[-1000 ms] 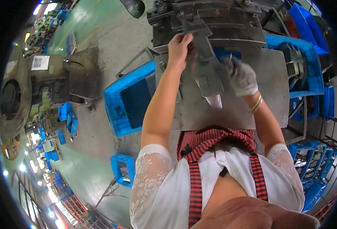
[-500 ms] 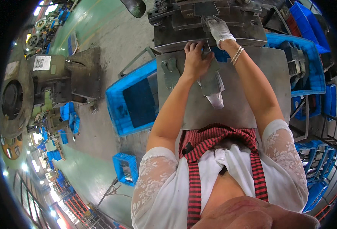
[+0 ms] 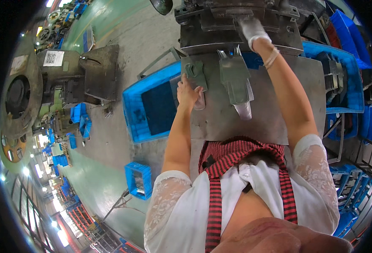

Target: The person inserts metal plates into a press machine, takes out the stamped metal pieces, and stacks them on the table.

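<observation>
My bare left hand (image 3: 188, 93) is at the left side of the metal table, its thumb and index finger apart. It touches or nearly touches a small flat metal part (image 3: 198, 75) with a shaped cutout, which lies by the table's left edge. My right hand (image 3: 253, 33), in a white glove, reaches to the front of the dark steel die (image 3: 219, 40). Motion smears its fingers, so any grip there is hidden. Between my arms lies a stack of long shaped metal plates (image 3: 233, 78), its narrow tail pointing toward me.
A blue crate (image 3: 132, 120) stands left of the table (image 3: 266, 109). Another blue crate (image 3: 357, 90) on the right holds stacked metal parts. A small blue crate (image 3: 138, 179) sits on the floor at lower left. Dark machinery (image 3: 97, 74) stands farther left.
My left hand has moved left and toward me, from the top of the plate stack to the small metal part. My right hand stays at the die, now blurred. The view has shifted slightly.
</observation>
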`<state>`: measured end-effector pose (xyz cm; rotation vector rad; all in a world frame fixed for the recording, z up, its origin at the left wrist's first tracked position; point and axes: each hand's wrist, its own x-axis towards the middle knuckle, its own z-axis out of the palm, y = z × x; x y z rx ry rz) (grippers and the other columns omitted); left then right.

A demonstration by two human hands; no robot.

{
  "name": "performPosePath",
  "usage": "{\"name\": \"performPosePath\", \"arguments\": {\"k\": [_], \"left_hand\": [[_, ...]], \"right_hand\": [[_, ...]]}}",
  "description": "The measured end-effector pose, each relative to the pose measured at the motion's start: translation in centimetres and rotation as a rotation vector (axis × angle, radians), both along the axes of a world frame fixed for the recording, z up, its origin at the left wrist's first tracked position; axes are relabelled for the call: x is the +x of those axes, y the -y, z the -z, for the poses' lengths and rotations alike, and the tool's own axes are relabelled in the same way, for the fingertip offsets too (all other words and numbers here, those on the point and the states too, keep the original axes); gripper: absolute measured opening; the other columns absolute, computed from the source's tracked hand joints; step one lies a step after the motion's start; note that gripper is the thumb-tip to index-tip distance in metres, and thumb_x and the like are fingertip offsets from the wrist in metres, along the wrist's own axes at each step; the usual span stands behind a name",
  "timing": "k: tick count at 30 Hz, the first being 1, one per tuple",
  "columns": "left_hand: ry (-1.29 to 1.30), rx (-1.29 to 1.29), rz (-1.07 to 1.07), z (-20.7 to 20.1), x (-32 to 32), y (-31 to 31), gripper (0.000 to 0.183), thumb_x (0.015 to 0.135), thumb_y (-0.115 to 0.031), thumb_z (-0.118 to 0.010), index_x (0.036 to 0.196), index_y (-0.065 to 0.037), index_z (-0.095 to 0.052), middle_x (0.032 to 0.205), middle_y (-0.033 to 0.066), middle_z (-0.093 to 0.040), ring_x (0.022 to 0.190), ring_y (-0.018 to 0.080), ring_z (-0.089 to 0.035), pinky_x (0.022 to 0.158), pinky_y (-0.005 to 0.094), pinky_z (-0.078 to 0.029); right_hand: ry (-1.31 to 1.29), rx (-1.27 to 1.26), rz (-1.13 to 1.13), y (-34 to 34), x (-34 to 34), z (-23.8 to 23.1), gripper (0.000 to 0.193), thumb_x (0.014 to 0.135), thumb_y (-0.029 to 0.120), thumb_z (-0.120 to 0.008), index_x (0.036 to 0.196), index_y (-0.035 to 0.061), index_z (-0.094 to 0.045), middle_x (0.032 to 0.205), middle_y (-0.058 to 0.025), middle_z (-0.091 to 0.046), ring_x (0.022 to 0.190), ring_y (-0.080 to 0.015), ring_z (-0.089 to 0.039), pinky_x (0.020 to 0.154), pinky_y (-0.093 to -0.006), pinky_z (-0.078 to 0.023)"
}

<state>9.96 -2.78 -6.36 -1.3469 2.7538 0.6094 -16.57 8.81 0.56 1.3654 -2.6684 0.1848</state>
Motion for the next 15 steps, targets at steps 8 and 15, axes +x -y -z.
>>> {"name": "performPosePath", "arguments": {"k": [8,15], "left_hand": [[-0.829,0.792,-0.391,-0.5,-0.4,3.4,0.022,0.077,-0.019,-0.059,0.090,-0.002,-0.055,0.056,-0.0006,-0.046,0.046,0.0094,-0.043,0.039,0.0260,-0.036],[-1.028,0.956,-0.245,-7.7,-9.4,-2.4,0.023,0.079,-0.022,-0.057,0.090,-0.002,-0.052,0.061,-0.0028,-0.044,0.052,0.0064,-0.040,0.044,0.0236,-0.037]], "right_hand": [[0.088,-0.447,-0.037,-3.7,2.6,3.7,0.018,0.072,0.013,-0.051,0.085,0.0010,-0.057,0.080,-0.0177,-0.059,0.082,-0.0268,-0.056,0.075,-0.0332,-0.043],[0.377,-0.341,0.253,-10.0,10.6,-1.0,0.020,0.081,0.023,-0.048,0.091,0.0093,-0.059,0.079,-0.0162,-0.059,0.073,-0.0304,-0.057,0.061,-0.0323,-0.046]]}}
